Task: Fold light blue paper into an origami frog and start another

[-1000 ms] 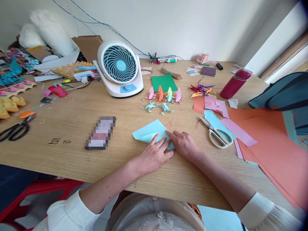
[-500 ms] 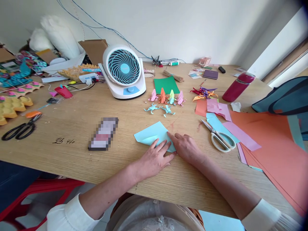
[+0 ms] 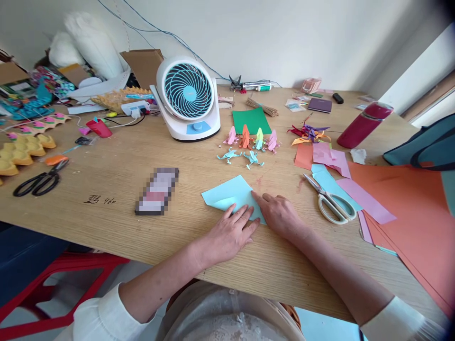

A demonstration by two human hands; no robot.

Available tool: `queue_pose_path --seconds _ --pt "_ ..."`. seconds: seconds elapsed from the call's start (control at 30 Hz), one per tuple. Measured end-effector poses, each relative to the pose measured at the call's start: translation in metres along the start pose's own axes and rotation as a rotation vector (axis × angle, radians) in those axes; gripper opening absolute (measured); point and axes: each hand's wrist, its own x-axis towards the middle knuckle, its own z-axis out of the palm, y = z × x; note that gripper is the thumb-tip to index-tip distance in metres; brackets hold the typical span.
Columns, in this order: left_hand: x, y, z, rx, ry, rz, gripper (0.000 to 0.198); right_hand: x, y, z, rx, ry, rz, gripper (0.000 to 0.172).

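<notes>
A light blue sheet of paper (image 3: 227, 192) lies partly folded on the wooden table (image 3: 106, 180), its near flap raised a little. My left hand (image 3: 231, 234) rests on the near edge of the sheet with its fingers spread. At the sheet's right edge, my right hand (image 3: 279, 213) presses down with its index finger, the other fingers curled under and partly hidden. Beyond the sheet stand several small folded paper figures, among them an orange one (image 3: 245, 137) and a blue one (image 3: 253, 159).
A phone (image 3: 157, 192) and black scissors (image 3: 40, 182) are left of the paper. A white fan (image 3: 190, 99) stands behind. White-handled scissors (image 3: 337, 208), coloured sheets (image 3: 401, 203) and a red bottle (image 3: 364, 125) lie to the right.
The whole view has shifted slightly, so the table's things appear a little further right. My right hand's index fingertip remains at the sheet's right edge, and my left hand still lies on the paper.
</notes>
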Motion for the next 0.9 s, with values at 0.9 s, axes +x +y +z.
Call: queue_pose_path --seconds 0.9 --pt "-0.057 -0.028 -0.014 0.132 0.009 -0.240 0.038 -0.001 0.001 0.003 -0.012 0.010 0.021 0.050"
